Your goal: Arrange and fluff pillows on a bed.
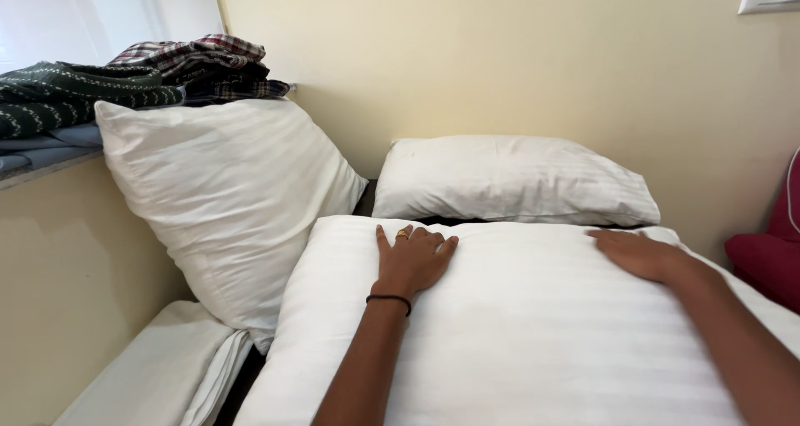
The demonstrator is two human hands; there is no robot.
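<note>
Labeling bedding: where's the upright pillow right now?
In the head view, the upright pillow leans in the left corner under the folded clothes, left of the left hand.

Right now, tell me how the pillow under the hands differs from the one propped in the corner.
The near pillow lies flat; the corner pillow stands tilted against the wall. The left hand and right hand press the near one; nothing touches the corner one. Both are white and faintly striped.

The front pillow [517,334] is smooth white cloth with a faint satin stripe; folded clothes [125,80] look woven and matt; the wall [517,59] is matt paint.
</note>
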